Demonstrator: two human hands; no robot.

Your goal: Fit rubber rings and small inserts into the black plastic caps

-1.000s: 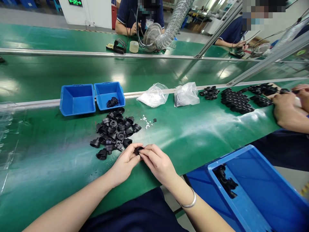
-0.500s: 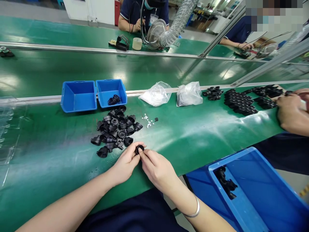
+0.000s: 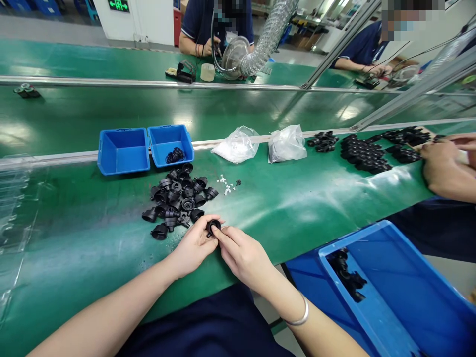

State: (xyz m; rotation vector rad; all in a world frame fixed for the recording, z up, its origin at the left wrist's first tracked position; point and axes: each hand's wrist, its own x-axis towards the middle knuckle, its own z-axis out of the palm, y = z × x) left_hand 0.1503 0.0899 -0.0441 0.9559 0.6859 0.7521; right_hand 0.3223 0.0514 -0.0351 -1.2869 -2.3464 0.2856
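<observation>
A round black cap-like part (image 3: 213, 227) is pinched in my left hand (image 3: 193, 249), its hollow side facing up. My right hand (image 3: 242, 254) has its fingertips on the near right rim of the same part, with a fingertip at its opening. Whether a smaller piece is under those fingertips cannot be made out. Just behind my left hand lies a pile of similar black parts (image 3: 174, 193) on the green table (image 3: 297, 208). Small white pieces (image 3: 227, 188) and tiny black pieces (image 3: 238, 183) lie beyond my hands.
Two blue bins (image 3: 124, 152) stand behind the pile, the right one holding black rings (image 3: 175, 155). Bags (image 3: 238, 145) lie nearby. More black parts (image 3: 362, 152) and a co-worker's hands (image 3: 444, 161) are at right. A blue crate (image 3: 394, 277) sits below the table edge.
The black part has tilted slightly between my fingers, and a small tab now shows at its near edge. The whole view has shifted slightly. Both hands keep their hold.
</observation>
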